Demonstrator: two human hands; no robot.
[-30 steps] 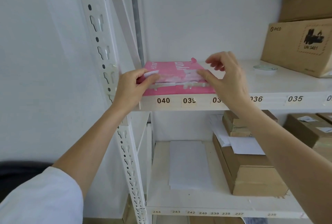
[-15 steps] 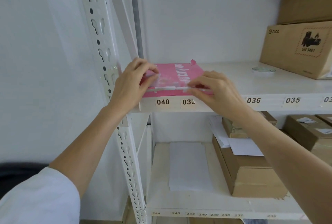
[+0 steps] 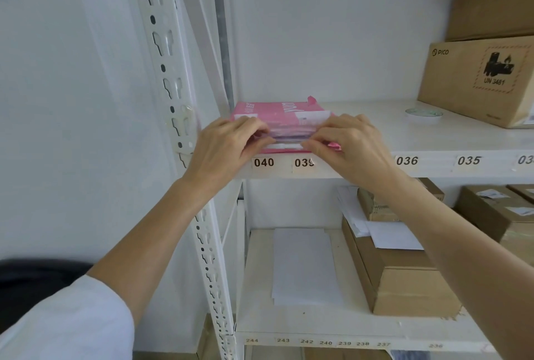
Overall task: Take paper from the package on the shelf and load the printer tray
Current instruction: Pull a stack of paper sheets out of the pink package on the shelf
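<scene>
A person stands facing a white metal shelf (image 3: 433,140) and works at a pink paper package (image 3: 277,112), which lies flat at the shelf's front left corner, just above the number labels 040 and 039 (image 3: 284,162). The step in hand looks like the very start of the task: getting sheets out of the package's open front end. The left hand (image 3: 228,147) is at the package's left front corner, fingers curled over and pinching the edge of the paper stack. The right hand (image 3: 346,143) mirrors it at the right front corner, thumb below and fingers on top, closed on the same white edges. Both arms reach up and forward, wrists roughly level with the shelf lip. Next, the sheets likely need an even pull toward the person, keeping the stack square. No printer is in view.
</scene>
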